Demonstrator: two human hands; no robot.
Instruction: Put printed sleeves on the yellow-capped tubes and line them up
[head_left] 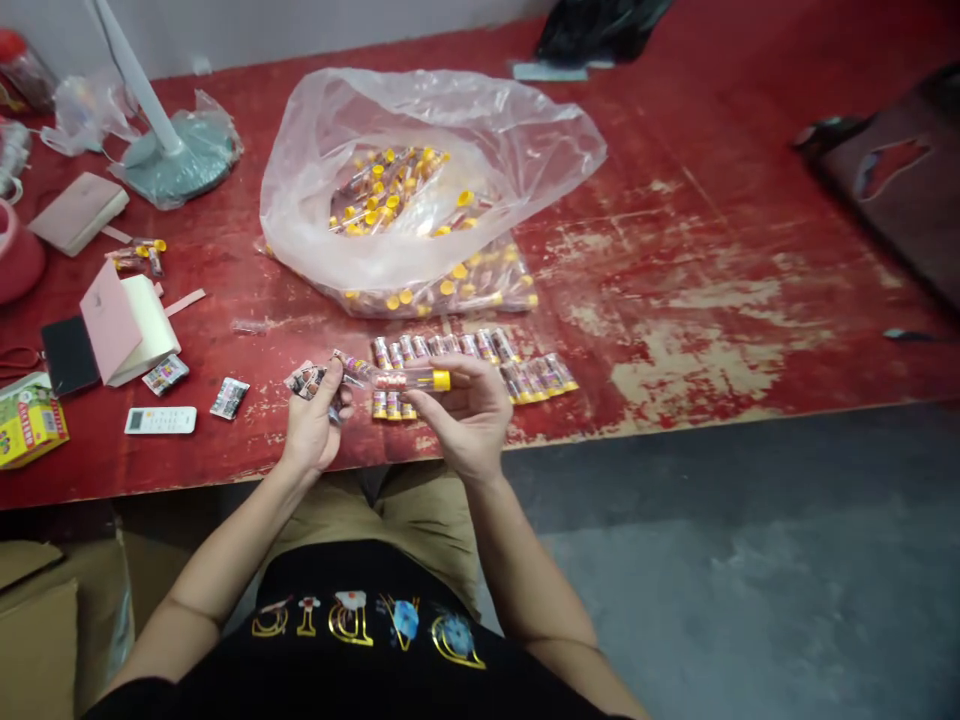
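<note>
My right hand (476, 415) grips a clear tube with a yellow cap (412, 380), held level with the cap to the right. Small pale and dark contents show inside it. My left hand (319, 415) is closed on a crumpled printed wrapper (306, 379) and a small printed piece near the tube's left end; how these join is unclear. Behind my hands, rows of small yellow-capped tubes (536, 380) lie side by side on the red table (712, 320). Beyond them a large clear plastic bag (315, 230) stands open, full of similar tubes.
At the left lie a white remote (160, 420), small printed packets (229, 397), an open pink notebook (110, 320), a black phone (70, 355) and a yellow box (31, 425). A lamp base (180, 160) stands farther back. The table's front edge runs just before my body.
</note>
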